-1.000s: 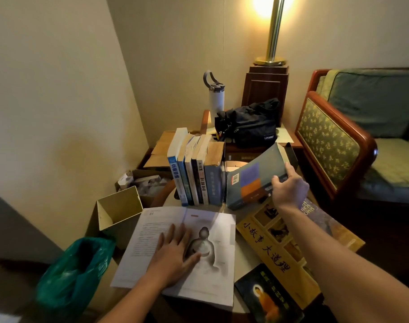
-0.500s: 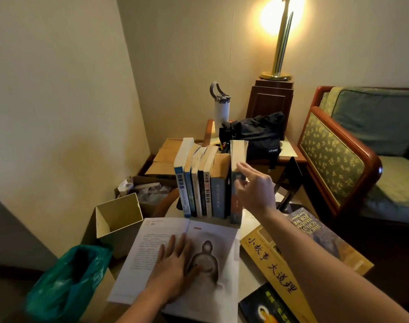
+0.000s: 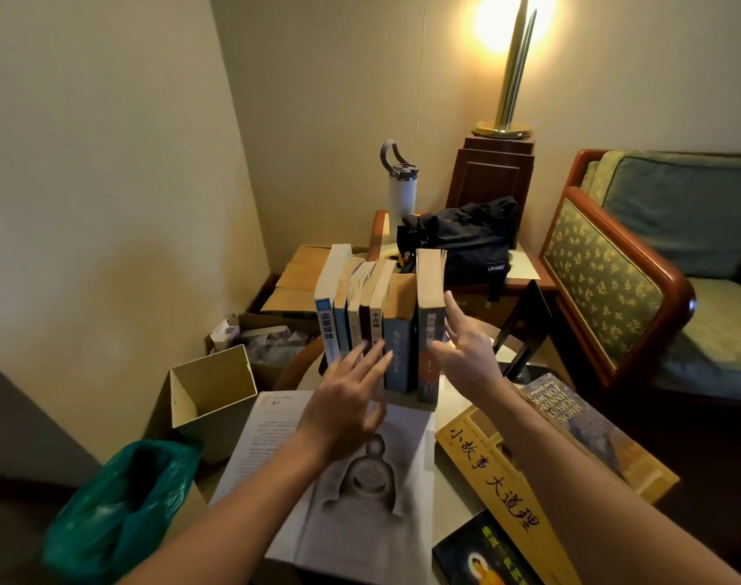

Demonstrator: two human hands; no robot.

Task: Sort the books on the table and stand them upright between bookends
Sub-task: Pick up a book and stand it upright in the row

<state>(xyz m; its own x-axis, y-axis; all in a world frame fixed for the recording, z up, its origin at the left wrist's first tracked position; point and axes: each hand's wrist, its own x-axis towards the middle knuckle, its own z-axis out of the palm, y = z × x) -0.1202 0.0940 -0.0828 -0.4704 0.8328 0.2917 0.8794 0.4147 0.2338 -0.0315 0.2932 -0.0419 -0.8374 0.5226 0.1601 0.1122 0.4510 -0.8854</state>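
Right hand (image 3: 466, 356) lies flat beside the last book (image 3: 428, 327) of the standing row (image 3: 373, 323), just behind the open book (image 3: 276, 449).

Step, as judged: squaring the row. Press evenly from the right while the left steadies the spines, then slide the black bookend (image 3: 525, 327), apart to the right, flush.

Right hand: fingers straight, spread, grasping nothing, touching that cover.

Left hand (image 3: 352, 399): open, fingertips at the spines; contact unclear.

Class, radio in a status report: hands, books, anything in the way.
Left hand, right hand open at upright row of books. Black bookend stands apart; open book flat in front.
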